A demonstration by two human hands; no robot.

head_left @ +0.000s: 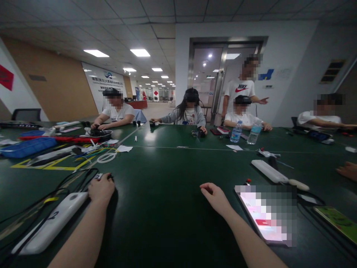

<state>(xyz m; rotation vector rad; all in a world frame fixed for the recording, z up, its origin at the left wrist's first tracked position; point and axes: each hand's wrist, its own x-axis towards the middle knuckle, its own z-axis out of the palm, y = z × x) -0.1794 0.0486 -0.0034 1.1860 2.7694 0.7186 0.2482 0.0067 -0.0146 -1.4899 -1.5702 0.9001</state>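
While the right hand (216, 199) is held released above or on the green table (156, 212), its fingers loosely curled, the left hand (102, 188) is placed at the upper end of a long white case (52, 225) marked "2". A small dark object (111, 178) is seen at the left fingertips; whether it is gripped cannot be told. Black cables (65, 190) are strung over and beside the case. To the right of the right hand, a lit phone (263, 219) is laid face up, partly blurred. Farther off, two water bottles (236, 132) are stood near the seated people (191, 111).
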